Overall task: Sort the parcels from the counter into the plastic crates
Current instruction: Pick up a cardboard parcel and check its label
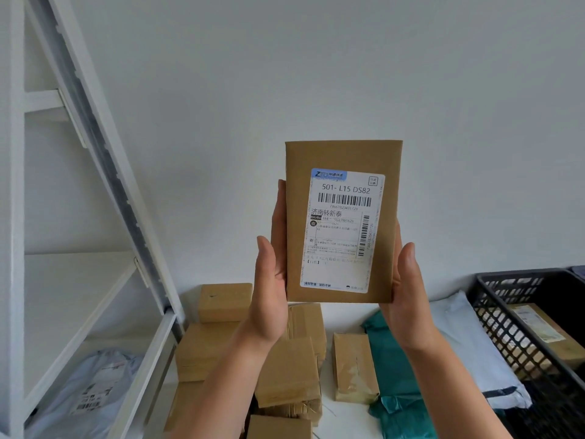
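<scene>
- Head view: a person lifts the held parcel upright at chest height before a bare wall, its shipping label facing the camera, well above the counter.
- Both hands clamp it: the left hand takes the left edge and the right hand the right, each with fingers behind and the thumb beside the front face.
- Flat, square-cornered and wrapped in brown paper, the parcel looks stiff and light. It is probably not slippery, and the long edges seem the natural place to grip it.
- Below, brown parcels lie heaped on the counter, with a teal mailer and a white mailer beside them; both look soft and floppy.
- A black crate stands at the right, touching the white mailer, with a labelled box already inside.
- White shelving rises at the left, with a grey-blue bag on a lower shelf.
- Nothing appears to block the way to the crate, though the mailers lie under that path.
</scene>
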{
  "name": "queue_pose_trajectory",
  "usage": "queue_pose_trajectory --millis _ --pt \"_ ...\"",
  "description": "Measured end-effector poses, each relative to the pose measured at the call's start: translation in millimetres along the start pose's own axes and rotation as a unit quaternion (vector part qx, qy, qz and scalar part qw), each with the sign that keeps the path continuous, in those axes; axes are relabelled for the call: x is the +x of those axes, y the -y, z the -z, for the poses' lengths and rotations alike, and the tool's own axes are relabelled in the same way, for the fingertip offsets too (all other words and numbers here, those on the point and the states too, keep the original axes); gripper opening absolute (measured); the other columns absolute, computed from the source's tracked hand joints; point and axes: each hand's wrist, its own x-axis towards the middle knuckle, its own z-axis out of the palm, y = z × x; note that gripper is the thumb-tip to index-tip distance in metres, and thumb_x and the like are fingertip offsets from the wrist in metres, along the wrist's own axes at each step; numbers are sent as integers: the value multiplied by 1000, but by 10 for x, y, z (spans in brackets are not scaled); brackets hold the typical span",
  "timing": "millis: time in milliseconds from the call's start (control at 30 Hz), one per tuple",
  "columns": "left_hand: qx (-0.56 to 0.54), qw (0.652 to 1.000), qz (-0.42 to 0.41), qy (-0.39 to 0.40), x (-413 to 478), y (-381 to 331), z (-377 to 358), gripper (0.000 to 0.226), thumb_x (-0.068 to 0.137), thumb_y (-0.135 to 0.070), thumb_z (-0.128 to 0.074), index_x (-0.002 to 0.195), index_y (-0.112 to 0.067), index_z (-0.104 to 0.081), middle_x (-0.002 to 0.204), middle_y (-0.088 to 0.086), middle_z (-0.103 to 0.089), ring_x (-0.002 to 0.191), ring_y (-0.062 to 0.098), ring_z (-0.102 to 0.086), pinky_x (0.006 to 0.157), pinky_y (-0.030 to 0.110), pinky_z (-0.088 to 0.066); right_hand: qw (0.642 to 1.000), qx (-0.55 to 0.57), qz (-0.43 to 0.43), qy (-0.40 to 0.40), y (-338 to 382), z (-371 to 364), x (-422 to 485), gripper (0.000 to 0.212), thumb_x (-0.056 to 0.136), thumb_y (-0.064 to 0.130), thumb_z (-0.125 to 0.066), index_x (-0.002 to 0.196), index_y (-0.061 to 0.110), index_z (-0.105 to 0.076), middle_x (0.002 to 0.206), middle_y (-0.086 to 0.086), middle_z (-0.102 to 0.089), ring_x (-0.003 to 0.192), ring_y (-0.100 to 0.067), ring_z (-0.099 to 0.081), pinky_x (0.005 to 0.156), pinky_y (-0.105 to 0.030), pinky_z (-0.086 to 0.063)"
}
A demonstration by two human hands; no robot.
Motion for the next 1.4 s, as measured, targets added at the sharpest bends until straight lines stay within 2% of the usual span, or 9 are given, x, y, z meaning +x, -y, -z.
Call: queue_pose_trajectory --millis 333,500,700,867,1000,1067,1200,1300,1400 --pt "1 1000 -1 -2 1 -9 85 102 81 -91 -48 156 -23 -34 154 -16 -55 146 12 -49 116 34 -46 1000 -15 1 10 -38 -49 16 100 94 81 -42 168 22 -11 171 -2 -27 158 -22 -26 125 -61 -26" --pt "3 999 47 -11 90 255 206 99 88 -85 -47 165 -26 -26 162 -1 -48 150 24 -45 122 61 -34 996 -42 -56 61 -243 -4 95 85 97 55 -54 166 37 -8 165 14 -38 152 -11 -37 125 -54 -31" --pt "40 994 101 9 159 696 416 65 105 -52 -30 166 -43 -9 166 -19 -35 150 2 -39 122 33 -38 987 -26 -145 60 -601 -18 115 76 100 44 -59 164 41 -17 160 13 -48 146 -12 -47 123 -51 -36" --pt "79 990 114 9 226 737 558 71 99 -56 -43 163 -47 -15 143 -45 -49 129 -12 -56 96 15 -53 983 -6 -179 39 -613 55 134 74 97 41 -64 161 41 -27 154 12 -55 140 -14 -55 111 -37 -49" --pt "80 979 186 -14 349 834 730 84 86 -75 -61 159 -53 -26 141 -19 -63 124 10 -66 108 45 -52 957 18 -280 74 -574 362 6 63 93 36 -65 152 42 -44 142 6 -66 129 -21 -65 102 -38 -54" --pt "89 967 239 19 373 902 693 67 92 -69 -63 151 -41 -47 127 -4 -73 116 17 -71 97 41 -56 941 16 -330 76 -580 505 -145 59 91 37 -67 147 42 -49 138 4 -69 125 -22 -67 100 -39 -55" --pt "49 954 296 17 316 1126 321 36 100 -50 -60 121 -23 -73 109 1 -79 105 27 -75 79 36 -63 923 47 -375 -72 -724 832 -540 63 92 56 -68 149 36 -51 141 -7 -66 127 -30 -66 105 -50 -55" --pt "-28 946 320 -43 260 1327 -45 31 100 -47 -62 124 -27 -70 112 2 -77 108 26 -73 74 36 -64 895 92 -352 -258 -761 1056 -876 68 87 65 -72 143 33 -55 138 -19 -63 114 -36 -72 90 -51 -62" --pt "-76 935 343 -47 163 1511 -473 29 101 -44 -63 124 -28 -62 119 4 -73 111 27 -71 86 49 -64 884 91 -339 -308 -672 1158 -1182 57 85 63 -69 136 46 -49 137 -14 -62 110 -38 -73 92 -57 -61"
